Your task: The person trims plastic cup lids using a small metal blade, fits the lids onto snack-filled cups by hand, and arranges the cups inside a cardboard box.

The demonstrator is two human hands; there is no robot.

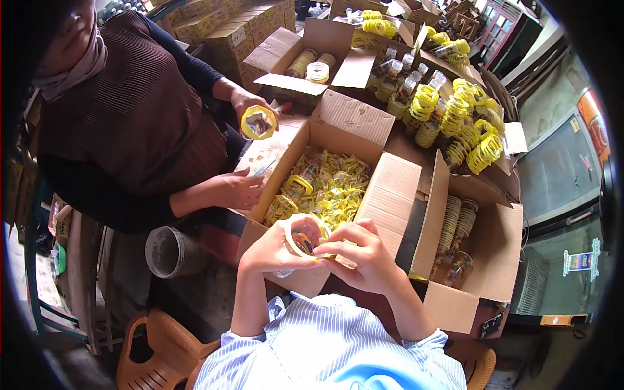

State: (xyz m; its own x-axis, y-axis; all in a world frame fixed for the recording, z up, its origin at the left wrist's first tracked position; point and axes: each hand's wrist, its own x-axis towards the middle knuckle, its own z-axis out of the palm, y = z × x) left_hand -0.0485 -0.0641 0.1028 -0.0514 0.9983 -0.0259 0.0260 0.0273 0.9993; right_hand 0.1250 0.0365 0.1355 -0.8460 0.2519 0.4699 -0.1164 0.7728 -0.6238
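My left hand point(268, 249) is wrapped around a clear plastic cup point(299, 242), tilted so its mouth faces me, with a pale yellow rim and coloured print. At the right side of that rim, my right hand point(365, 257) has thumb and fingers pinched together. What lies between those fingertips is hidden. Both hands are over the near edge of an open cardboard box point(346, 134), which holds a heap of yellow and clear plastic scraps point(331, 188). Among the scraps, on the left, lie a few cup-like pieces with yellow rims point(296, 188).
Across the box, a co-worker's hand point(247, 107) holds a yellow-rimmed cup point(259, 122); their other hand point(237, 188) holds a thin blade-like tool. Stacked cups fill a box point(491, 227) on the right. Yellow rings point(458, 107) pile behind. A grey bucket point(170, 252) stands left.
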